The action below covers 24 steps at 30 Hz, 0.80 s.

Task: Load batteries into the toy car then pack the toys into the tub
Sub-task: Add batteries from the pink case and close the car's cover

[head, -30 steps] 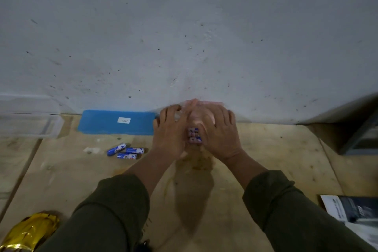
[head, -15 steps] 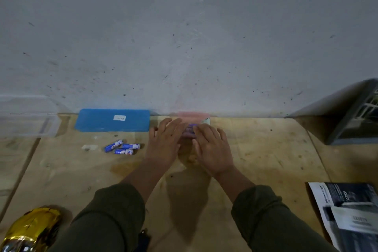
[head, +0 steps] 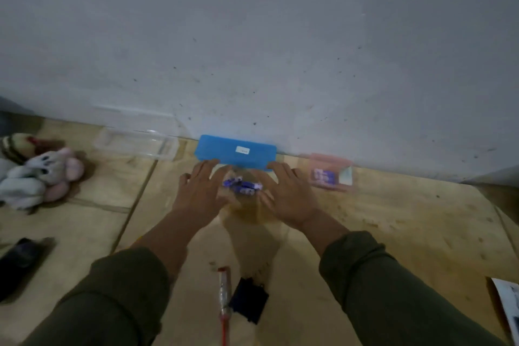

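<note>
- Head view: the left hand (head: 198, 196) lies flat and low over the wooden floor (head: 393, 219), fingers straight and a little spread, holding nothing; its fingertips reach the near edge of the blue lid (head: 237, 151), but I cannot tell if they touch it
- The right hand (head: 289, 196) is flat too, fingers straight and a little apart, thumb pointing in toward the middle; it holds nothing
- Between the two hands lie the loose batteries (head: 243, 185), blue and white, in a small heap on the floor; both hands are just beside them, one on each side
- The blue lid lies flat against the foot of the grey wall (head: 280, 36), with a small white sticker on top
- Left of the lid sits the clear tub (head: 134, 143), open side up, right by the wall
- Right of the lid is a battery pack (head: 330, 174) in pinkish see-through wrap; it looks blurry
- Far left lie the soft toys (head: 42, 174), white and pink, in a pile; one brown striped toy is behind them
- Near the bottom, between the two green sleeves (head: 112, 303), lies a screwdriver (head: 224, 298) with a red handle; a small black cover (head: 248, 300) is touching it on the right
- At the left edge is a dark thing (head: 19, 261); I cannot tell what it is
- At the right edge is a printed paper (head: 509, 306), partly cut off
</note>
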Motion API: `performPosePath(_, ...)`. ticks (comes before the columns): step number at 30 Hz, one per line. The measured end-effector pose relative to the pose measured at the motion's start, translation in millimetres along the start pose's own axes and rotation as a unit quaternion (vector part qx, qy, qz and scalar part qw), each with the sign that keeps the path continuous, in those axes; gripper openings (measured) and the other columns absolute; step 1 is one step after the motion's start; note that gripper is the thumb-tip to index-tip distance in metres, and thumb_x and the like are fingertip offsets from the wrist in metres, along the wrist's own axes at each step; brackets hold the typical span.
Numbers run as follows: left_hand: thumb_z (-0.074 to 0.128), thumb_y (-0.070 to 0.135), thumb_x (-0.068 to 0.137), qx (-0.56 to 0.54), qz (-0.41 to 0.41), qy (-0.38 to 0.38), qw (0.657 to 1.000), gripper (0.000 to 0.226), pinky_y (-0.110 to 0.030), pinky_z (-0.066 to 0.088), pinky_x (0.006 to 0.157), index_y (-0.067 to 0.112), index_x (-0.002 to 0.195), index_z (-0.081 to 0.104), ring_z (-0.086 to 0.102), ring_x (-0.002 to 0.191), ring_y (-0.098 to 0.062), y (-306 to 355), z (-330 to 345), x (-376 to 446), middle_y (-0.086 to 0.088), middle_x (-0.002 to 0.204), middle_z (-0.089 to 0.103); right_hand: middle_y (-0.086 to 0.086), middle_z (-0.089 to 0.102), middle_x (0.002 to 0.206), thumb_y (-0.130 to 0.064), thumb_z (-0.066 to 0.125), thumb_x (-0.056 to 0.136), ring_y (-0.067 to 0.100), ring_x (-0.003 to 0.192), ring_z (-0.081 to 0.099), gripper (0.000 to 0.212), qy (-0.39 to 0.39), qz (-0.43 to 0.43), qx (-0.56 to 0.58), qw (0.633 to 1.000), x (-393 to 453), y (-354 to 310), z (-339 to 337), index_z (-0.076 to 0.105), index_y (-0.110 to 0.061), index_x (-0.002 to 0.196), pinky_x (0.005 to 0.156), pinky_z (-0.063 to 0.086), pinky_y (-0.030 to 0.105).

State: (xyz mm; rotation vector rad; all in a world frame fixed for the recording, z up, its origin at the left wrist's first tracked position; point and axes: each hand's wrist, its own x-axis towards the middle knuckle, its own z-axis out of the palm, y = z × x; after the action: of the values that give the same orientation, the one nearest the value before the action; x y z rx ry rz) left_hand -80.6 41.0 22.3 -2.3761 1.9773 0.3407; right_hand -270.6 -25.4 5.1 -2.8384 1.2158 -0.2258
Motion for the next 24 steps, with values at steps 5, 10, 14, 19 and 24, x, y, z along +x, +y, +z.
performPosePath(5,0.06,0.05,0.084,-0.028,-0.068,-0.069,0.995,0.073,-0.047,0.025,0.112,0.034,0.146,0.024,0.017,0.143,-0.021,-57,5,-14,0.004,0.154,0.02,0.009,0.034,0.145,-0.05,0.031,0.097,0.028,0.13,0.036,0.05,-0.095,-0.026,0.001,0.995,33,-52,25,0.022,-0.038,0.145,0.101,0.036,0.043)
performPosePath(10,0.065,0.048,0.081,-0.065,-0.052,-0.076,0.994,0.073,-0.049,0.031,0.108,0.033,0.142,0.029,0.02,0.14,-0.021,-77,17,-16,0.006,0.15,0.024,0.007,0.029,0.145,-0.055,0.03,0.095,0.027,0.13,0.03,0.046,-0.161,0.04,-0.024,0.986,45,-60,46,0.03,-0.04,0.139,0.102,0.034,0.045)
performPosePath(14,0.067,0.047,0.08,-0.075,-0.051,-0.07,0.993,0.073,-0.049,0.032,0.105,0.033,0.141,0.031,0.021,0.138,-0.021,-81,20,-13,0.006,0.148,0.025,0.009,0.043,0.124,-0.051,0.03,0.096,0.027,0.109,0.044,0.039,-0.145,0.112,-0.016,0.983,37,-70,57,0.042,-0.027,0.124,0.094,0.044,0.039)
performPosePath(19,0.066,0.048,0.081,-0.08,-0.039,-0.07,0.994,0.072,-0.049,0.03,0.104,0.032,0.141,0.03,0.02,0.138,-0.022,-84,23,-12,0.004,0.147,0.024,0.01,0.05,0.116,-0.048,0.025,0.098,0.026,0.1,0.057,0.041,-0.132,0.178,-0.038,0.974,33,-83,55,0.037,-0.019,0.125,0.08,0.052,0.035)
performPosePath(24,0.069,0.045,0.08,-0.092,-0.029,-0.067,0.993,0.072,-0.05,0.031,0.102,0.029,0.14,0.032,0.022,0.136,-0.024,-85,21,-10,0.001,0.145,0.027,0.011,0.056,0.113,-0.05,0.027,0.098,0.027,0.098,0.059,0.045,-0.133,0.227,-0.045,0.964,41,-93,45,0.036,-0.015,0.124,0.077,0.049,0.035)
